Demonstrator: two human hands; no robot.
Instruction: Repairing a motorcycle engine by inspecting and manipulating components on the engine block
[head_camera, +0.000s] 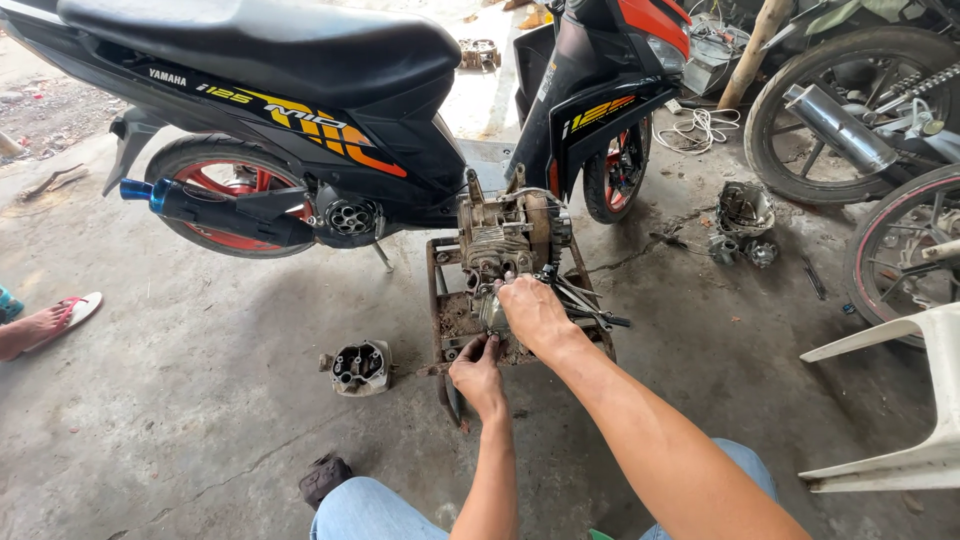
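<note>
Two hands: our right hand (533, 312) clamps one grimy metal engine block (505, 238); our left hand (477, 372) pinches the rusty stand's front edge (440, 300).

Concrete floor (200, 400) bears a rusty stand (445, 330), a cylinder part (358, 367), scattered engine pieces (745, 215)

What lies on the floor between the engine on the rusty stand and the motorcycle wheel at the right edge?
In the head view, between the engine and the motorcycle wheel, a few loose metal engine parts lie on the stained concrete floor.
</note>
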